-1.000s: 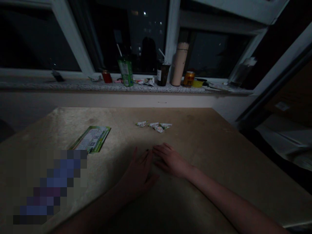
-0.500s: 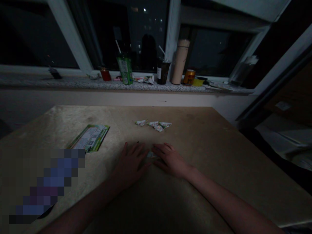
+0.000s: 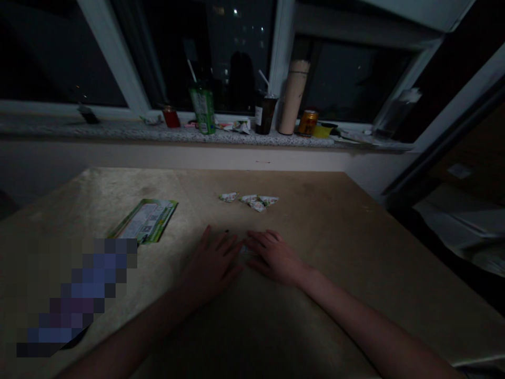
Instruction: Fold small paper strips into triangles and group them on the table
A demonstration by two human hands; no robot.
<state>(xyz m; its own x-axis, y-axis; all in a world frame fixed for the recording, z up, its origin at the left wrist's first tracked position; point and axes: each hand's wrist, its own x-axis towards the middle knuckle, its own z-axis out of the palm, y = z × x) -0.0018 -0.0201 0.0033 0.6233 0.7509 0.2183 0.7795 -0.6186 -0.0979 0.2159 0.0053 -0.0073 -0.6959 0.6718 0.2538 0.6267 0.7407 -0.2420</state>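
Note:
My left hand (image 3: 215, 263) lies palm down on the table (image 3: 347, 237) with its fingers spread. Beside it my right hand (image 3: 276, 257) rests with its fingers stretched out and pointing left. Between the two hands a small pale flat piece (image 3: 245, 249) shows; the fingers cover most of it, and its kind is not clear in the dim light. Beyond the hands lie several small folded printed pieces, triangular in shape: one piece (image 3: 228, 197) on its own, and a touching group (image 3: 258, 202) to its right.
A green and white printed packet (image 3: 158, 218) lies to the left, near a blurred-out blue area. On the windowsill (image 3: 232, 138) stand a green cup (image 3: 203, 113), a dark cup (image 3: 264, 115), a tall beige flask (image 3: 294, 100), a gold can (image 3: 307, 123) and a red jar (image 3: 171, 117).
The fingers of both hands have closed in slightly over the small pale piece, so less of it shows. The view has shifted a little; the folded pieces stay in place.

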